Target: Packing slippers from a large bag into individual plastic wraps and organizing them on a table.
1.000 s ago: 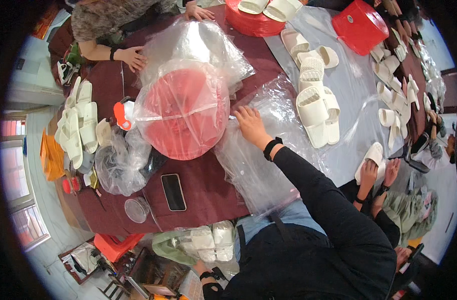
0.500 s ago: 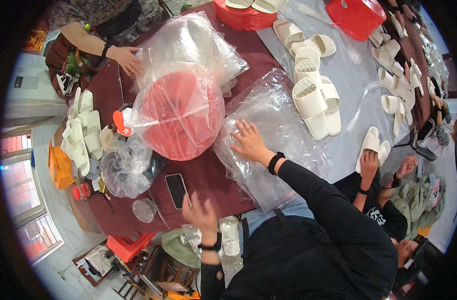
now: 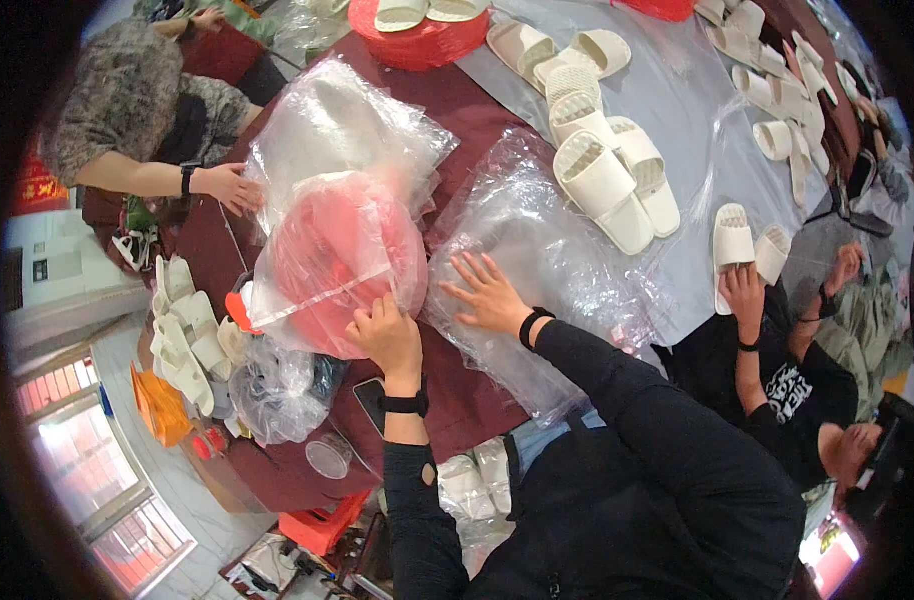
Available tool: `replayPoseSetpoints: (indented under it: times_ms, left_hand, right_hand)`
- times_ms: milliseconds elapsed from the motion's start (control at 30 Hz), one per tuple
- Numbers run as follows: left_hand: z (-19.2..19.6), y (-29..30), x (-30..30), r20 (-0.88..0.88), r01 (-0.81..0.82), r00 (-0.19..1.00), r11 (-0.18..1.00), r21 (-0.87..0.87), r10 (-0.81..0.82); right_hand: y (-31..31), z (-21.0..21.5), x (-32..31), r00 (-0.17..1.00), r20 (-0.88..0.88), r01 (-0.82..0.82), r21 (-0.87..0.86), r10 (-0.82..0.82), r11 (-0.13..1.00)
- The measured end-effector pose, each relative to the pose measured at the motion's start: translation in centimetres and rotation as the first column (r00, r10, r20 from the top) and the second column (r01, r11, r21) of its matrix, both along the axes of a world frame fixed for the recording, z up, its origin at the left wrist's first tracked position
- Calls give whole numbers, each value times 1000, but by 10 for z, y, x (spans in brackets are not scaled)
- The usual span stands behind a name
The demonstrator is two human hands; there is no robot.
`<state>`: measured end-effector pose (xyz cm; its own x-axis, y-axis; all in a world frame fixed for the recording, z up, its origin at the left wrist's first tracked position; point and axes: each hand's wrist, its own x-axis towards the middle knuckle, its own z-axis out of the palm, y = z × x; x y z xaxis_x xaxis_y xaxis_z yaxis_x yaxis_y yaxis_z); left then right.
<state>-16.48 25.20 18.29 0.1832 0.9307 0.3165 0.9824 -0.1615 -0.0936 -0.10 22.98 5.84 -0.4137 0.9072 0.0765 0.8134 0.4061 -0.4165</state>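
My left hand (image 3: 390, 338) is closed at the near right side of a round red thing (image 3: 377, 235) that lies under a clear plastic bag (image 3: 302, 305). Its curled fingertips press together against the film; what exactly they pinch is partly hidden. To the right, my right hand (image 3: 487, 296) lies flat with fingers spread on a pile of clear plastic bags (image 3: 522, 225). Beyond the red thing is another stack of clear bags (image 3: 327, 120). A phone (image 3: 370, 402) rests on the dark red cloth, partly behind my left wrist.
White slippers (image 3: 607, 195) stand on grey sheeting at right, more (image 3: 182, 335) at far left. A crumpled clear bag (image 3: 277, 390) and round plastic tub (image 3: 328, 456) lie near left. One co-worker's hand (image 3: 232, 188) touches the far bags; another's (image 3: 742, 295) holds a slipper.
My left hand has moved up and forward from near the phone to the bagged red thing, its fingers now curled in. My right hand stays flat on the bags. The view has shifted.
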Motion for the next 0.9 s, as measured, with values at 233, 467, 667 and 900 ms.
replayPoseSetpoints:
  times_ms: [233,467,667,900]
  left_hand:
    - [16,8,1,95,-74,993,997,5,74]
    - [23,15,-5,166,-86,984,988,128,64]
    - [28,23,-6,188,-98,980,981,166,67]
    - [12,8,2,193,-20,981,997,79,4]
  right_hand:
    - [3,0,-12,997,-71,25,26,-23,999]
    - [5,0,-20,997,-67,47,-8,-47,999]
    - [15,1,-28,997,-62,38,-14,-39,999]
    - [20,9,-33,993,-76,89,-26,-91,996]
